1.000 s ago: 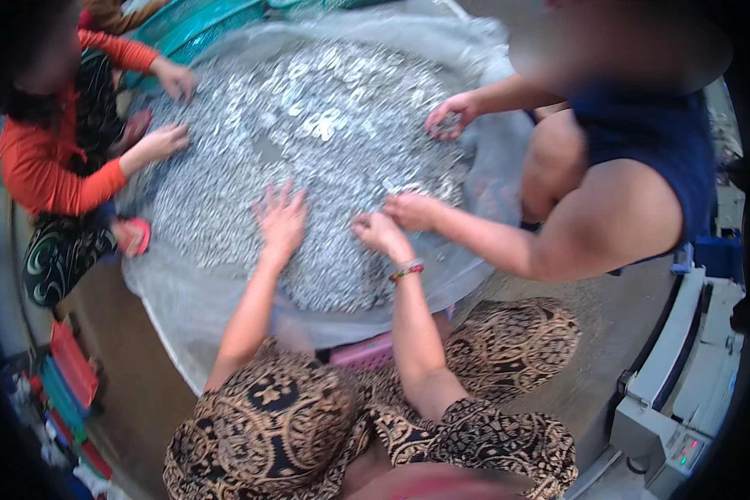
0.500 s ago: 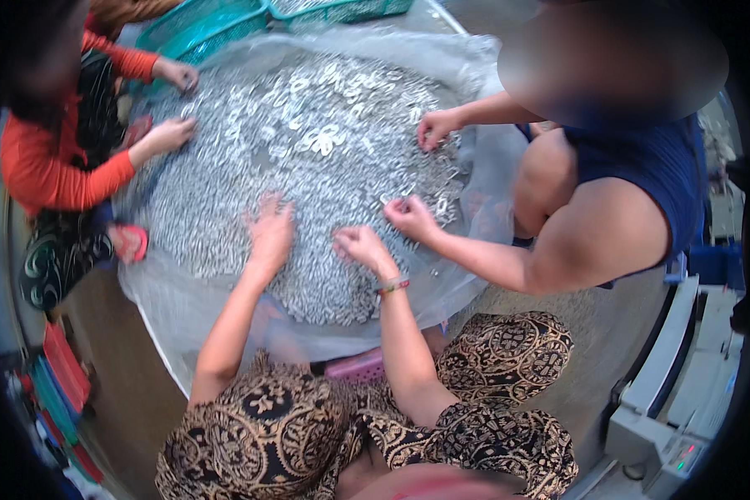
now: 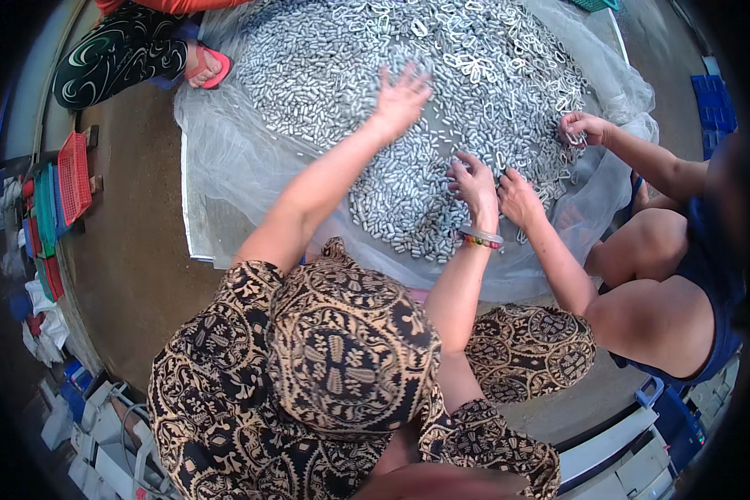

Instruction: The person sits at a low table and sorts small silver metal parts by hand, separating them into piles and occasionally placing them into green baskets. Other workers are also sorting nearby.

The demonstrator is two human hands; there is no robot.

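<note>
A wide heap of small silver metal pieces (image 3: 308, 92) lies on a translucent plastic sheet (image 3: 242, 158). Most are short, rounded cylinders; oval metal links (image 3: 475, 67) are mixed in toward the far right. My left hand (image 3: 402, 102) reaches over the middle of the heap, fingers spread, with nothing seen in its grip. Nearer to me, my right hand (image 3: 473, 187), with a beaded bracelet at the wrist, hovers by the pieces, its fingers bent and apart. Right beside it, a co-worker's hand (image 3: 518, 198) is at the heap. That person's other hand (image 3: 582, 127) pinches a link.
Another person's foot in a red sandal (image 3: 212, 68) rests at the far left of the sheet. Plastic baskets (image 3: 74, 179) stand stacked along the left. Grey-and-white equipment (image 3: 617, 450) is at the lower right, and a blue crate (image 3: 712, 104) stands at the far right.
The view has shifted, so the heap sits higher in it. My left hand has moved farther out over the heap, and my right hand is now close beside the co-worker's hand, its fingers looser.
</note>
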